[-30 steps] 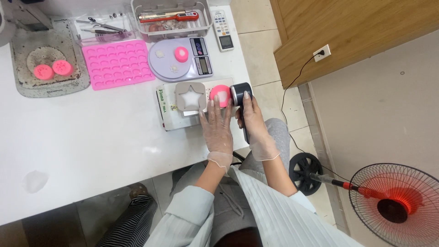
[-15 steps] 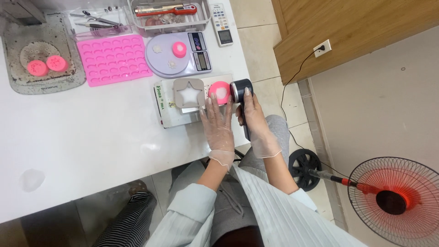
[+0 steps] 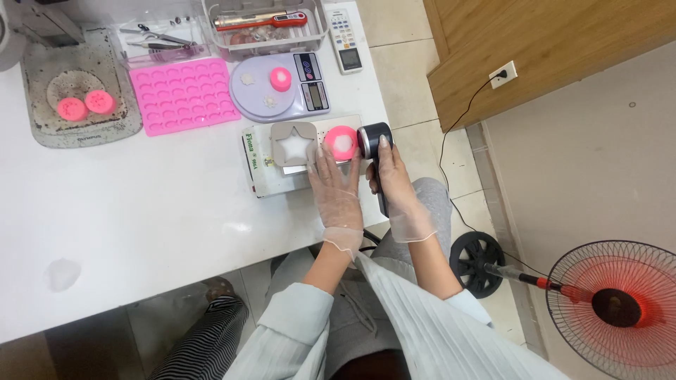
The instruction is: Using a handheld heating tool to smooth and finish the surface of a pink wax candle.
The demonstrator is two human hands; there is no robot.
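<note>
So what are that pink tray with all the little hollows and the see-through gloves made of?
The pink mould tray looks like matte silicone: soft colour, rounded cavities, no glare. The thin clear gloves on the left hand and right hand look like glossy plastic or vinyl, wrinkling at the wrists.

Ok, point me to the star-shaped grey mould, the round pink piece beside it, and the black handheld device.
Star-shaped grey mould [image 3: 293, 145], head view, white star centre.
Round pink piece [image 3: 341, 141], head view, top face.
Black handheld device [image 3: 372, 136], head view, rounded head.
</note>
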